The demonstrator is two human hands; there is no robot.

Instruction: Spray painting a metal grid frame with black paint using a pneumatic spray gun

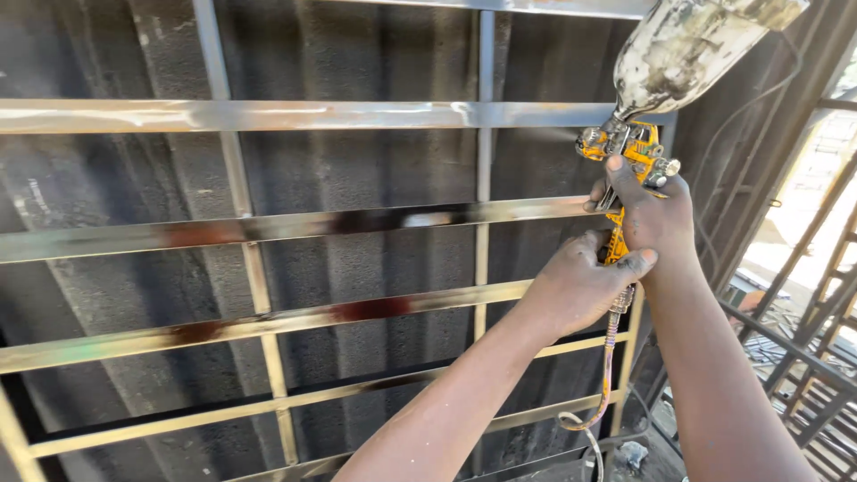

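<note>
A yellow spray gun (627,152) with a paint-stained metal cup (683,49) on top points left at a metal frame of horizontal bars (268,228). My right hand (652,210) grips the gun's handle, a finger on the trigger. My left hand (580,286) wraps the lower end of the handle, where a coiled hose (607,375) hangs down. The bars look shiny with some dark and reddish patches. A faint mist shows at the nozzle.
A dark corrugated metal wall (357,54) stands behind the frame. To the right lean more metal frames (803,357) in bright daylight. Vertical bars (250,250) cross the horizontal ones.
</note>
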